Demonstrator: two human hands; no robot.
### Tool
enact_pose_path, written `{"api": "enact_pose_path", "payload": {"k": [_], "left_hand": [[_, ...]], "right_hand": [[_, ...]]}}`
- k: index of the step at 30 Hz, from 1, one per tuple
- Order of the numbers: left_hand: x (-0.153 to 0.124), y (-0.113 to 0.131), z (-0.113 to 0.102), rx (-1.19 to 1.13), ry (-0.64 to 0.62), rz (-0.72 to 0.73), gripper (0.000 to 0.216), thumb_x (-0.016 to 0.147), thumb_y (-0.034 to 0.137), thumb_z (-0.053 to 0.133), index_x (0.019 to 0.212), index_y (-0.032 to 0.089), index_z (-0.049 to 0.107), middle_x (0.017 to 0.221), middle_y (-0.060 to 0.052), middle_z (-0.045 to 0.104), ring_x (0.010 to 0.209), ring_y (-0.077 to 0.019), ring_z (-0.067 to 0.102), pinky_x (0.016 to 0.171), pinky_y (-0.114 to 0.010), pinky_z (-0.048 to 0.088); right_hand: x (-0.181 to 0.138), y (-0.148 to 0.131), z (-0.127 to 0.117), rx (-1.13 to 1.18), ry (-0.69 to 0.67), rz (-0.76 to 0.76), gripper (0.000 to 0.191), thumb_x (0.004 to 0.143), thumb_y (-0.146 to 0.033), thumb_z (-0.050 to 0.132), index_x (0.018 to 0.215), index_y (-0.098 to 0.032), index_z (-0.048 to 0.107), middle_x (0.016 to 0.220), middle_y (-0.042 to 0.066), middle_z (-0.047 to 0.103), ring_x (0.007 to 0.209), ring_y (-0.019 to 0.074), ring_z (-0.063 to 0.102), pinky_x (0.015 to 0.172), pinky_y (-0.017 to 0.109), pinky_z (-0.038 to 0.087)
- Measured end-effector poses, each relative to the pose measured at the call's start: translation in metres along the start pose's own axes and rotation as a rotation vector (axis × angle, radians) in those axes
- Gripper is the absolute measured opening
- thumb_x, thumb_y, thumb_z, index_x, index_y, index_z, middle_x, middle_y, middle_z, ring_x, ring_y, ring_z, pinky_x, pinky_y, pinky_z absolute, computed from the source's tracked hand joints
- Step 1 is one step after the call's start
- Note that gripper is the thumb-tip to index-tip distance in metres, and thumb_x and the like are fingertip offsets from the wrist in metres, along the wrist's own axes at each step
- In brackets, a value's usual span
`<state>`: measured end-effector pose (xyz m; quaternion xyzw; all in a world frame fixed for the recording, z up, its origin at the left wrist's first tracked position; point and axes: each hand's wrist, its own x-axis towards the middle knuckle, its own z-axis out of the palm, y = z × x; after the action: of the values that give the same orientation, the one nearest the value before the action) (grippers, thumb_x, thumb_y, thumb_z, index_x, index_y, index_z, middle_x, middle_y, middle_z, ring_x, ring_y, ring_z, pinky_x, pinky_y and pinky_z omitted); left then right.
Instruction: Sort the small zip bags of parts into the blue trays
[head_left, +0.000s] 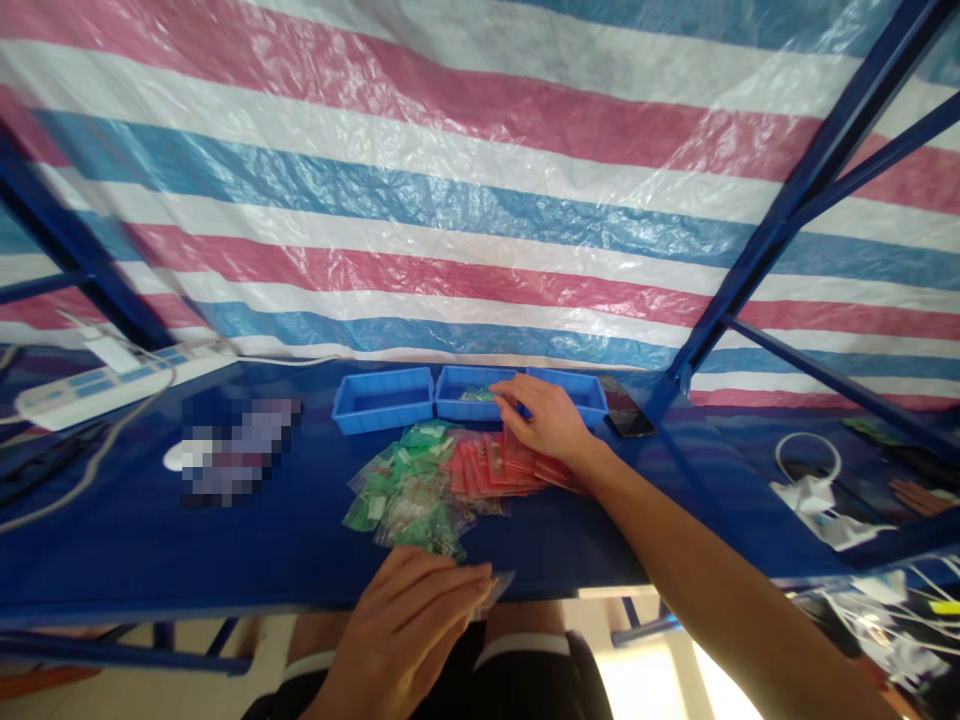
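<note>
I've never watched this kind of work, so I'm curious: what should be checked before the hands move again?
1. Left hand has a clear packet: ok.
2. Right hand is at the middle blue tray: ok.
3. Right hand's grip on anything: cannot tell, too small and blurred.
4. Right blue tray in full view: not ok, the right hand hides part.
5. Green packets lie apart from red packets: not ok, the piles meet.

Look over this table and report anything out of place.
The green bags lie in a loose heap in front of the blue trays, untidy beside the overlapping red bags. No spill or damage shows, but part of the table at left is pixelated.
</note>
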<state>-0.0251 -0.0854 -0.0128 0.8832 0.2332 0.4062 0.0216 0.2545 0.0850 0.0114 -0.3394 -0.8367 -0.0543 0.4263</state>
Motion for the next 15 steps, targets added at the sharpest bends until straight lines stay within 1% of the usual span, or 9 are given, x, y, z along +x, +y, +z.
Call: {"api": "enact_pose_path", "payload": {"k": [2, 4, 5, 6, 8, 9, 11, 13, 15], "left_hand": [[0.014, -0.008, -0.005, -0.068, 0.043, -0.082, 0.03, 0.103, 0.007, 0.065, 0.126, 0.023, 0.073, 0.119, -0.002, 0.083, 0.105, -0.0156, 0.074, 0.097, -0.03, 0.054], [0.039, -0.023, -0.009, -0.136, 0.108, -0.183, 0.022, 0.103, 0.013, 0.069, 0.118, 0.026, 0.076, 0.112, -0.001, 0.083, 0.102, -0.0157, 0.076, 0.093, -0.028, 0.058], [0.054, -0.033, -0.009, -0.144, 0.153, -0.267, 0.018, 0.103, 0.018, 0.071, 0.117, 0.028, 0.076, 0.11, 0.0, 0.083, 0.101, -0.0161, 0.077, 0.092, -0.028, 0.059], [0.071, -0.043, -0.009, -0.148, 0.188, -0.355, 0.018, 0.102, 0.024, 0.073, 0.12, 0.028, 0.075, 0.109, 0.0, 0.083, 0.098, -0.0164, 0.078, 0.09, -0.028, 0.06], [0.103, -0.067, -0.005, -0.23, 0.2, -0.459, 0.035, 0.103, 0.033, 0.073, 0.136, 0.027, 0.066, 0.111, -0.002, 0.083, 0.1, -0.0182, 0.079, 0.084, -0.028, 0.061], [0.118, -0.079, -0.002, -0.276, 0.193, -0.465, 0.042, 0.103, 0.035, 0.072, 0.142, 0.026, 0.061, 0.111, -0.003, 0.082, 0.1, -0.0191, 0.079, 0.078, -0.028, 0.061], [0.14, -0.099, 0.009, -0.307, 0.149, -0.435, 0.05, 0.102, 0.034, 0.07, 0.149, 0.024, 0.055, 0.11, -0.004, 0.081, 0.095, -0.0192, 0.078, 0.074, -0.027, 0.06], [0.152, -0.114, 0.022, -0.3, 0.131, -0.382, 0.052, 0.099, 0.029, 0.07, 0.149, 0.023, 0.054, 0.11, -0.004, 0.08, 0.093, -0.018, 0.078, 0.077, -0.027, 0.061], [0.153, -0.123, 0.033, -0.308, 0.132, -0.347, 0.049, 0.097, 0.025, 0.069, 0.144, 0.022, 0.055, 0.107, -0.003, 0.078, 0.094, -0.0171, 0.078, 0.084, -0.028, 0.061]], "right_hand": [[0.002, -0.005, -0.003, 0.029, 0.014, 0.017, 0.024, 0.11, -0.03, 0.056, 0.125, -0.022, 0.073, 0.106, 0.01, 0.079, 0.099, 0.0268, 0.074, 0.093, 0.042, 0.06], [0.005, -0.012, -0.006, 0.089, 0.041, 0.067, 0.025, 0.111, -0.033, 0.057, 0.124, -0.022, 0.074, 0.103, 0.009, 0.078, 0.096, 0.0259, 0.074, 0.091, 0.041, 0.06], [0.006, -0.016, -0.006, 0.144, 0.052, 0.112, 0.026, 0.111, -0.036, 0.056, 0.123, -0.023, 0.075, 0.103, 0.008, 0.078, 0.095, 0.0253, 0.074, 0.091, 0.041, 0.06], [0.007, -0.02, -0.006, 0.216, 0.058, 0.169, 0.027, 0.112, -0.038, 0.055, 0.124, -0.023, 0.075, 0.104, 0.008, 0.079, 0.095, 0.0247, 0.075, 0.09, 0.04, 0.061], [0.009, -0.027, -0.003, 0.397, 0.055, 0.295, 0.031, 0.113, -0.043, 0.052, 0.128, -0.026, 0.073, 0.11, 0.007, 0.08, 0.098, 0.0241, 0.077, 0.091, 0.04, 0.062], [0.009, -0.03, 0.0, 0.489, 0.055, 0.348, 0.033, 0.112, -0.046, 0.053, 0.13, -0.027, 0.072, 0.114, 0.007, 0.081, 0.1, 0.0244, 0.078, 0.092, 0.04, 0.063], [0.009, -0.03, 0.008, 0.633, 0.075, 0.43, 0.036, 0.107, -0.053, 0.062, 0.132, -0.028, 0.07, 0.124, 0.007, 0.08, 0.107, 0.0262, 0.078, 0.094, 0.042, 0.065], [0.009, -0.027, 0.015, 0.722, 0.106, 0.486, 0.04, 0.102, -0.056, 0.068, 0.13, -0.028, 0.07, 0.126, 0.007, 0.08, 0.106, 0.0268, 0.078, 0.093, 0.043, 0.067], [0.008, -0.021, 0.019, 0.729, 0.122, 0.518, 0.038, 0.101, -0.056, 0.07, 0.124, -0.027, 0.073, 0.119, 0.007, 0.081, 0.099, 0.0262, 0.079, 0.09, 0.043, 0.068]]}}
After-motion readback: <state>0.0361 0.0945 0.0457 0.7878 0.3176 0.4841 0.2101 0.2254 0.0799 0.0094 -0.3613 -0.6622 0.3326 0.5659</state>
